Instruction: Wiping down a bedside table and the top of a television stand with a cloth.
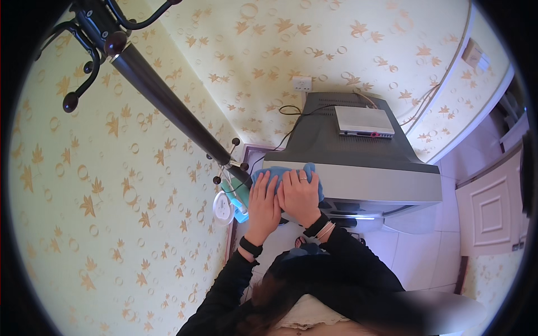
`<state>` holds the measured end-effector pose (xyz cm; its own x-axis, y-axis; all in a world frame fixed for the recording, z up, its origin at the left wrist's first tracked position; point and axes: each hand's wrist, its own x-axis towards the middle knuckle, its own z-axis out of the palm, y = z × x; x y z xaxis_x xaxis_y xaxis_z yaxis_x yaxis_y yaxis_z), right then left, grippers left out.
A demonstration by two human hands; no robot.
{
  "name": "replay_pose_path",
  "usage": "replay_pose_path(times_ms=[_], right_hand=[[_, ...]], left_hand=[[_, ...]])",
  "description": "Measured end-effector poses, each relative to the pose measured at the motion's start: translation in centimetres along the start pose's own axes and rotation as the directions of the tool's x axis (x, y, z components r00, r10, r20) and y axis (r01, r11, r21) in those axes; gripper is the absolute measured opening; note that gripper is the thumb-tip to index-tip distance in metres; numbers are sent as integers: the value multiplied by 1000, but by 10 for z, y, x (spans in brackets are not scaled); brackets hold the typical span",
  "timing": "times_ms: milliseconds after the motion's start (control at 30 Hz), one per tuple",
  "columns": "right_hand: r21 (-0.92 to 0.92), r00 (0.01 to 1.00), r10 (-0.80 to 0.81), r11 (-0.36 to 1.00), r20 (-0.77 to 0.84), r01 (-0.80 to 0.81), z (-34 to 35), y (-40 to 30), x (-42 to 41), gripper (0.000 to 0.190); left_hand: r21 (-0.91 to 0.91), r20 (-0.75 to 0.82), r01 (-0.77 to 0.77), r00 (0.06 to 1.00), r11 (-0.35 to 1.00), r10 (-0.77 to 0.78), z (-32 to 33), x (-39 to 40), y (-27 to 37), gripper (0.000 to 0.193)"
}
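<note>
A blue cloth (316, 178) lies bunched over the left end of the light grey front top edge of a CRT television (378, 182). Both hands rest on this cloth side by side. My left hand (264, 206) presses on it with fingers stretched forward. Just to its right, my right hand (299, 195) holds the cloth with fingers bent over it, a ring on one finger. The palms and much of the cloth beneath them are hidden. On the television's dark rear housing sits a silver set-top box or disc player (365, 119).
A dark coat stand (168, 101) leans across the left in view, its foot beside the television. Near it are a white round object (222, 208) and turquoise items (239, 206). Black cable (290, 110) runs behind the television below a wall socket (301, 83). A white door (489, 214) stands at right.
</note>
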<state>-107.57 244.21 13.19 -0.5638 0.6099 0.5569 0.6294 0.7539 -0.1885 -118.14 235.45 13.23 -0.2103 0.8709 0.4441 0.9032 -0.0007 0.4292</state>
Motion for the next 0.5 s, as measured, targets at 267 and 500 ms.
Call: replay_pose_path(times_ms=[267, 500], right_hand=[[-1, 996, 76, 997, 40, -76, 2, 14, 10, 47], [2, 984, 157, 987, 81, -158, -34, 52, -16, 52]], left_hand=[[88, 134, 8, 991, 996, -19, 5, 23, 0, 48], [104, 134, -50, 990, 993, 36, 31, 30, 40, 49]])
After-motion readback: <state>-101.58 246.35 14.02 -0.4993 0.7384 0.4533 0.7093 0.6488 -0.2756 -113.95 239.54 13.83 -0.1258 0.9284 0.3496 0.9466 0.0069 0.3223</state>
